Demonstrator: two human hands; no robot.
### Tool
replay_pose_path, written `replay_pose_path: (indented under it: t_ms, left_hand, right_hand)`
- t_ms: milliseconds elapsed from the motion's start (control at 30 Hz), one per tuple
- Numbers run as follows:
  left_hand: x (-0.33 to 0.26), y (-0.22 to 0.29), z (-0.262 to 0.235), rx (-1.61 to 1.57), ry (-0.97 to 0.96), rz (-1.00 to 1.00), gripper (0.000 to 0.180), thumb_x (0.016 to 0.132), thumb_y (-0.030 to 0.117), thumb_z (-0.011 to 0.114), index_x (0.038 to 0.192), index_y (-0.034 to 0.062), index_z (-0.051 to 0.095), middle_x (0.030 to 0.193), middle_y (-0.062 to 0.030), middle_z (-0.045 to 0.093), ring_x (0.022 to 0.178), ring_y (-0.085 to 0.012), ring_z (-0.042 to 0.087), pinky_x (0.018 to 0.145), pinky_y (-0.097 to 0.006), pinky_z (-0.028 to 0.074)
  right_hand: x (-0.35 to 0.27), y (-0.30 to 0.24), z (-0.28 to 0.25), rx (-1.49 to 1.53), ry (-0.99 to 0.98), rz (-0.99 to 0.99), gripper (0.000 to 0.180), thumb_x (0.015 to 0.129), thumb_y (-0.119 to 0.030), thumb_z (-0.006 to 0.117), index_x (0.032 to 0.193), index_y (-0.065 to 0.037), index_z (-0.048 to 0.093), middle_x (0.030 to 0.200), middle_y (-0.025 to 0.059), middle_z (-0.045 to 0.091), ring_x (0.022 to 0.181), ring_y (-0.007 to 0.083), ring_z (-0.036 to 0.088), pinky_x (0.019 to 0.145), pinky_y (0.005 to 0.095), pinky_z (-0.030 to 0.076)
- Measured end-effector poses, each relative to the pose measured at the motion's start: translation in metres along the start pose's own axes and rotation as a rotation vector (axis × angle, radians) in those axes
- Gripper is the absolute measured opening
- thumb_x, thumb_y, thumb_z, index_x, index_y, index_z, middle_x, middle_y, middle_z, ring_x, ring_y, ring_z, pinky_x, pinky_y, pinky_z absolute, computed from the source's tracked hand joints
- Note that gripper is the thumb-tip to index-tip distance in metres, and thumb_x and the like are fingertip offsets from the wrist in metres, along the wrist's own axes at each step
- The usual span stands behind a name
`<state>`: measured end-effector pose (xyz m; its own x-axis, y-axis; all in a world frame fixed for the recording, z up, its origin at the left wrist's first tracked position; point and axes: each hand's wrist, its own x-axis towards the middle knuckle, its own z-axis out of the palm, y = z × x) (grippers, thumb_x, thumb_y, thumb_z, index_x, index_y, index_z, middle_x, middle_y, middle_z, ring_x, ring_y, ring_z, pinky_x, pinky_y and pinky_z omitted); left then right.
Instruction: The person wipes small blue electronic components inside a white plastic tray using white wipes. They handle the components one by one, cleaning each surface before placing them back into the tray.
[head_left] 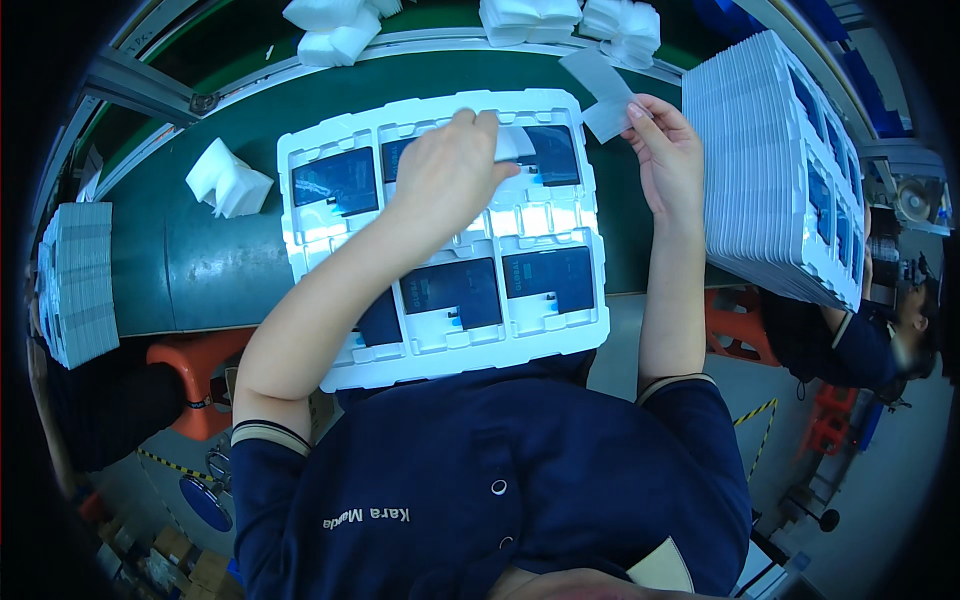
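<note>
A white plastic tray (pixel 470 360) lies before me at the table's front edge. Several flat black battery-like parts (pixel 450 285) sit in its compartments, each with a notch at one corner. My left hand (pixel 450 165) is over the tray's far row, fingers curled round a folded white wipe (pixel 515 144) beside the far right part (pixel 556 155). That hand partly hides the far middle part. Off the tray's far right corner, my right hand (pixel 665 150) pinches thin white sheets (pixel 605 100) between thumb and fingers.
A tall stack of white trays (pixel 750 160) stands on the right, another stack (pixel 78 285) at far left. A crumpled white wipe bundle (pixel 228 180) lies left of the tray on the green table (pixel 215 270). More white bundles (pixel 525 20) sit beyond the rail. Other people work at both sides.
</note>
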<state>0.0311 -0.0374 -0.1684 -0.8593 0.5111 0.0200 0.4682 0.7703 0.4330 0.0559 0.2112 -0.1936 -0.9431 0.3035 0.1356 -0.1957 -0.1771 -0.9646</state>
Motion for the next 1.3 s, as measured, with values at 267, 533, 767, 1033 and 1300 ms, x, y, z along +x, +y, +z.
replay_pose_path:
  t_ms: [267,533,767,1033,1300]
  left_hand:
    - [0.0,-0.022,-0.044,-0.337,-0.104,0.283,0.031,0.083,0.025,0.07,0.092,-0.0037,0.06,0.088,-0.0136,0.057,0.083,-0.0302,0.053,0.076,-0.038,0.043]
    - [-0.023,-0.05,-0.062,-0.712,-0.498,0.466,0.028,0.085,0.025,0.072,0.091,-0.0012,0.063,0.081,-0.0059,0.055,0.077,-0.0174,0.05,0.072,-0.031,0.041]
    - [-0.02,-0.05,-0.045,-0.802,-0.489,0.324,0.027,0.082,0.023,0.073,0.086,-0.0005,0.06,0.079,-0.0042,0.051,0.076,-0.0152,0.046,0.073,-0.03,0.039]
    - [-0.023,-0.037,-0.032,-1.074,-0.344,0.02,0.026,0.083,0.024,0.074,0.089,0.0014,0.063,0.073,0.0006,0.053,0.063,-0.01,0.048,0.061,-0.025,0.041]
    - [-0.015,-0.032,-0.029,-1.295,-0.358,-0.266,0.026,0.084,0.025,0.073,0.088,0.0032,0.059,0.059,0.0046,0.049,0.048,-0.0017,0.037,0.046,-0.018,0.026]
  right_hand:
    - [-0.001,0.002,0.017,-0.13,-0.153,0.069,0.024,0.086,-0.003,0.068,0.11,0.001,0.065,0.092,0.0034,0.066,0.078,0.0082,0.061,0.072,0.0211,0.049]
    - [-0.004,0.004,0.038,-0.818,-0.311,-0.061,0.034,0.073,-0.002,0.073,0.107,-0.003,0.069,0.078,0.0034,0.065,0.057,0.0066,0.047,0.057,0.0229,0.044]
    - [0.005,0.002,0.038,-0.879,-0.399,-0.133,0.039,0.076,-0.001,0.073,0.114,-0.005,0.067,0.083,0.0005,0.063,0.057,0.0046,0.039,0.054,0.019,0.038]
    - [-0.019,-0.025,0.038,-0.685,-0.342,-0.516,0.043,0.069,-0.011,0.081,0.109,-0.007,0.068,0.116,0.0101,0.062,0.08,0.016,0.059,0.07,0.029,0.049]
    - [-0.046,-0.051,0.069,-1.126,-0.633,-0.688,0.053,0.058,-0.015,0.085,0.104,-0.008,0.061,0.123,0.0113,0.058,0.116,0.0335,0.053,0.097,0.0418,0.043]
